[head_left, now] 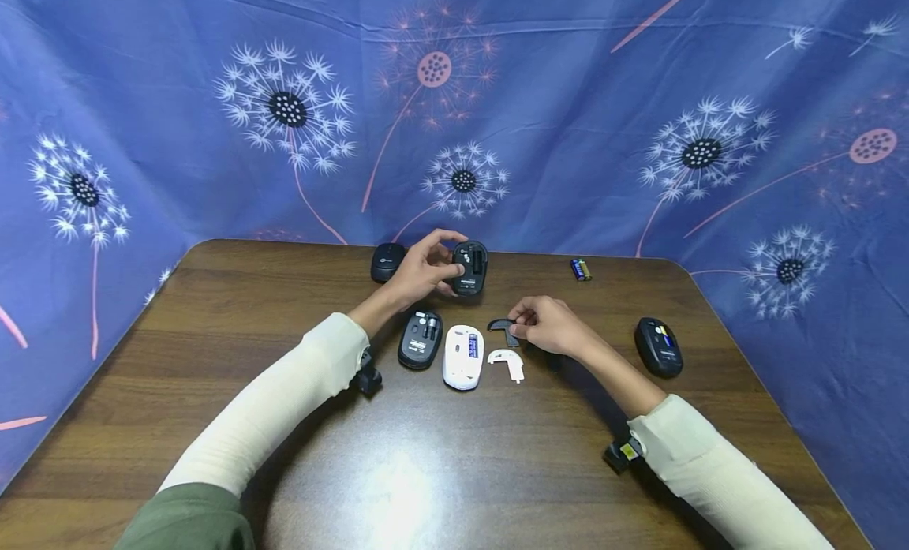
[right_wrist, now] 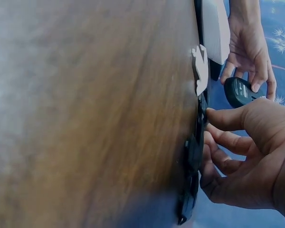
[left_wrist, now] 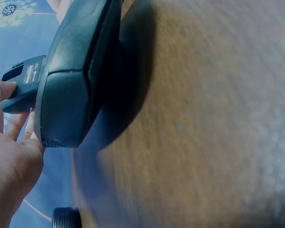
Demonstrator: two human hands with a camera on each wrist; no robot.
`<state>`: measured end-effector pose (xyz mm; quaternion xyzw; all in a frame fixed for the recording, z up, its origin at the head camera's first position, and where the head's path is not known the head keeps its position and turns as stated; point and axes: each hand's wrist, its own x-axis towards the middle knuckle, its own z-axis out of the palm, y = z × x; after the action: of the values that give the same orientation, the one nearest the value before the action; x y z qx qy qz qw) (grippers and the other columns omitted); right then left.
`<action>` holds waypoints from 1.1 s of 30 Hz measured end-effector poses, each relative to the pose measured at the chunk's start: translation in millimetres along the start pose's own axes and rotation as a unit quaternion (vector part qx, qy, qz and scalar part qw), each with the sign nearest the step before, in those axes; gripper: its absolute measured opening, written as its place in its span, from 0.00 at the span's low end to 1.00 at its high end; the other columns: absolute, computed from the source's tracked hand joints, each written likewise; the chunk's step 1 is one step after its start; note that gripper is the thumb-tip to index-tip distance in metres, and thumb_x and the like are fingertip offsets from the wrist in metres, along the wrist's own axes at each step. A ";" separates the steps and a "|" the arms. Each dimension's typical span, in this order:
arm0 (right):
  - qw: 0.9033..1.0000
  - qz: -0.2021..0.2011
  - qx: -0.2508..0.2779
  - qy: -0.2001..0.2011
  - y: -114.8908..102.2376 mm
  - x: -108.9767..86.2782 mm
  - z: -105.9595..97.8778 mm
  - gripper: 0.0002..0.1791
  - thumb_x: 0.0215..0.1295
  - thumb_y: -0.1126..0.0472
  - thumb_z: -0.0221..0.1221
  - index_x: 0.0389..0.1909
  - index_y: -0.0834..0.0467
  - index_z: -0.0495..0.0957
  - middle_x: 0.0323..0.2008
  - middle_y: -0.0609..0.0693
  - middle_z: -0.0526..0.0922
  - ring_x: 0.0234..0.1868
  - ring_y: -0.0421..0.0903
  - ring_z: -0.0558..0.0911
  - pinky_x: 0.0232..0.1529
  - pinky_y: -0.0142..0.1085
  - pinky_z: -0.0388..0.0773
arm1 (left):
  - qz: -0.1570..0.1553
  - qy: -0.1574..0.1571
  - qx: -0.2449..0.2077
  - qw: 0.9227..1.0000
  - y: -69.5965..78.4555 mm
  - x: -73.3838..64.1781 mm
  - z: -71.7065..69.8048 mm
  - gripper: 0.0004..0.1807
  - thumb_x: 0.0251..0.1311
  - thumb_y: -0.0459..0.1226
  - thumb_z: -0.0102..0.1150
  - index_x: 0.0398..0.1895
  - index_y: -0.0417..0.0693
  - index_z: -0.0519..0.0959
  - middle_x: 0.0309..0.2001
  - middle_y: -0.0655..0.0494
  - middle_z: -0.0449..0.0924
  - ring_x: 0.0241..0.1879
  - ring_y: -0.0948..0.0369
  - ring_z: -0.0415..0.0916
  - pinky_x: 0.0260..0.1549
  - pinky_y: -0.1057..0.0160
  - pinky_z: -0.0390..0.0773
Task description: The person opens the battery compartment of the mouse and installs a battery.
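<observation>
My left hand (head_left: 424, 270) holds a black computer mouse (head_left: 470, 267) near the table's far edge, thumb on its underside. The underside faces me, with its battery slot uncovered. In the left wrist view the held mouse (left_wrist: 26, 80) is partly hidden by another black mouse (left_wrist: 69, 80) in front. My right hand (head_left: 550, 326) pinches a black battery cover (head_left: 506, 327) between thumb and fingers, close over the table. Just below it lies a white battery cover (head_left: 508, 364). In the right wrist view the thumb of my right hand (right_wrist: 249, 156) presses on the black cover (right_wrist: 203, 111).
An upturned black mouse (head_left: 420, 340) with a battery showing and an upturned white mouse (head_left: 464, 357) lie side by side. Behind my left hand sits another black mouse (head_left: 387, 261). Two batteries (head_left: 580, 269) are at the back right; a black mouse (head_left: 659, 347) lies far right.
</observation>
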<state>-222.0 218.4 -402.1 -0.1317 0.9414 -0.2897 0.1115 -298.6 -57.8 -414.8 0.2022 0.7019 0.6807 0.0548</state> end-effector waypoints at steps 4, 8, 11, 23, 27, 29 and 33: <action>1.000 0.009 0.004 -0.010 -3.5 2.3 -0.2 0.09 0.79 0.63 0.67 0.53 0.64 0.87 0.45 0.56 0.88 0.43 0.48 0.84 0.42 0.35 0.80 | 0.003 0.002 0.003 1.000 -0.4 0.3 -0.9 0.31 0.72 0.23 0.67 0.76 0.47 0.77 0.47 0.42 0.81 0.40 0.56 0.87 0.38 0.38 0.97; 1.000 0.008 0.013 -0.022 -5.3 1.9 -1.7 0.10 0.79 0.64 0.67 0.54 0.66 0.86 0.45 0.57 0.87 0.43 0.48 0.84 0.40 0.35 0.81 | 0.001 0.003 0.003 1.000 -0.8 0.5 -1.9 0.31 0.72 0.23 0.67 0.76 0.47 0.77 0.48 0.41 0.81 0.41 0.56 0.87 0.38 0.39 0.98; 0.999 0.004 0.016 -0.029 -4.1 1.5 -6.2 0.11 0.81 0.63 0.66 0.56 0.66 0.86 0.47 0.59 0.88 0.44 0.49 0.85 0.41 0.36 0.83 | 0.000 0.003 0.004 1.000 -0.8 0.7 -2.9 0.31 0.72 0.24 0.67 0.76 0.47 0.78 0.48 0.41 0.81 0.41 0.55 0.87 0.37 0.41 0.98; 1.000 -0.008 0.014 -0.014 18.7 2.8 -34.6 0.17 0.81 0.63 0.67 0.63 0.65 0.84 0.53 0.61 0.88 0.54 0.56 0.88 0.51 0.40 0.85 | -0.003 -0.001 0.011 1.000 0.4 -0.2 -5.3 0.31 0.72 0.24 0.68 0.76 0.48 0.77 0.48 0.41 0.83 0.40 0.56 0.87 0.39 0.39 0.98; 1.000 -0.011 0.017 -0.009 26.0 1.3 -46.4 0.19 0.81 0.63 0.67 0.66 0.66 0.82 0.54 0.63 0.88 0.55 0.58 0.88 0.53 0.41 0.86 | -0.003 -0.001 0.014 1.000 1.0 -0.6 -5.8 0.30 0.73 0.24 0.67 0.76 0.49 0.78 0.48 0.42 0.83 0.40 0.56 0.87 0.39 0.40 0.98; 1.000 -0.010 0.016 -0.006 29.3 1.2 -51.3 0.20 0.81 0.62 0.67 0.67 0.67 0.82 0.55 0.63 0.87 0.57 0.59 0.88 0.56 0.45 0.87 | -0.002 0.000 0.015 1.000 1.2 -0.6 -6.0 0.30 0.73 0.24 0.68 0.76 0.49 0.78 0.48 0.42 0.82 0.41 0.56 0.87 0.39 0.41 0.98; 1.000 -0.008 0.010 0.000 35.6 1.0 -60.3 0.22 0.81 0.60 0.67 0.68 0.67 0.81 0.57 0.64 0.87 0.59 0.61 0.88 0.61 0.55 0.87 | -0.002 0.000 0.013 1.000 0.5 -0.2 -6.6 0.30 0.73 0.24 0.67 0.76 0.48 0.78 0.47 0.42 0.82 0.40 0.56 0.87 0.38 0.42 0.98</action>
<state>-246.7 277.6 -374.1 -0.1381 0.9375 -0.2998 0.1102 -300.6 -64.0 -413.9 0.2015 0.7112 0.6714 0.0530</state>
